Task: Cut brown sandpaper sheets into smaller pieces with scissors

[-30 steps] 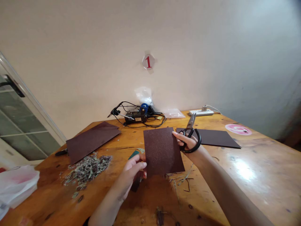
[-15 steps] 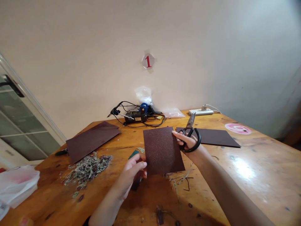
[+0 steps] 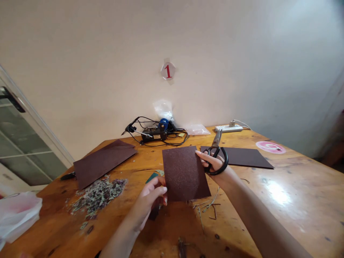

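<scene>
A dark brown rectangular sheet (image 3: 185, 175), stiff like card or sandpaper, is held up in front of me above the table. My left hand (image 3: 154, 197) pinches its left edge between thumb and fingers. At the upper right edge, my right hand (image 3: 213, 163) grips the sheet with thumb and finger. Black-handled scissors (image 3: 217, 138) hang on that same hand, blades pointing up and away from me; how far the blades are parted is unclear. Behind my left hand lies a small teal piece (image 3: 152, 177), partly hidden.
Brown sheets (image 3: 104, 161) lie at the left beside a heap of dried leaves (image 3: 100, 195). Another brown sheet (image 3: 248, 157) lies right. Dry stems (image 3: 212, 206) are scattered nearby. A black cabled device (image 3: 154, 133), a power strip (image 3: 228, 128) and a white plastic bag (image 3: 20, 215) surround the area.
The view has shifted very slightly, so most things sit a little further left. My hands keep the same hold on the sheet and the scissors.
</scene>
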Tool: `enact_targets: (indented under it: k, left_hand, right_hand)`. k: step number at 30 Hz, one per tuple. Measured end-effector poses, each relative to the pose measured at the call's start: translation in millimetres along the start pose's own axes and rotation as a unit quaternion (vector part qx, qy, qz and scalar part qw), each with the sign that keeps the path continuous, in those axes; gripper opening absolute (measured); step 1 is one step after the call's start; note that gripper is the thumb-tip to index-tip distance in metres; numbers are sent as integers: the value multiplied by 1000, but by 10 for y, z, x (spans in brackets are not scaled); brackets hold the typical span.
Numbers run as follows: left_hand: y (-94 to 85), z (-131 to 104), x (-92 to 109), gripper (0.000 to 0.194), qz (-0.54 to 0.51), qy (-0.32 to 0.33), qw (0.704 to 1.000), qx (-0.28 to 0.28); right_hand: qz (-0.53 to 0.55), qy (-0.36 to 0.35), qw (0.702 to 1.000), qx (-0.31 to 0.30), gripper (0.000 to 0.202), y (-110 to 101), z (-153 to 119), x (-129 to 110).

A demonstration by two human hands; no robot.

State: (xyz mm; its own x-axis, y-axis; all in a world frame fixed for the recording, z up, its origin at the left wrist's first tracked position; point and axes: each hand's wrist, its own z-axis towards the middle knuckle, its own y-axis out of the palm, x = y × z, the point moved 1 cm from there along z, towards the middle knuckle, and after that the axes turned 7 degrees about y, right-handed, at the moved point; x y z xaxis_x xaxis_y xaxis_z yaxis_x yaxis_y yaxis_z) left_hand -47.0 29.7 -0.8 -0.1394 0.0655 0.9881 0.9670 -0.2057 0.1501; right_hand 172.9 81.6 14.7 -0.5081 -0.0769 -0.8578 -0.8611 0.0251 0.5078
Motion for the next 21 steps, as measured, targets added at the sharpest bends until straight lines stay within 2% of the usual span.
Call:
enact_targets:
  k: [6, 14, 21]
  left_hand:
    - [2, -30, -2, 26, 2, 14, 1000, -7]
    - [14, -20, -1, 26, 1, 20, 1000, -1]
    - [20, -19, 1, 26, 22, 15, 1000, -2]
  right_hand:
    - [10, 2, 1000, -2, 53, 12, -7, 2]
    - [15, 9, 1000, 3, 55, 22, -21, -7]
    - [0, -12, 1000, -10, 52, 42, -51, -31]
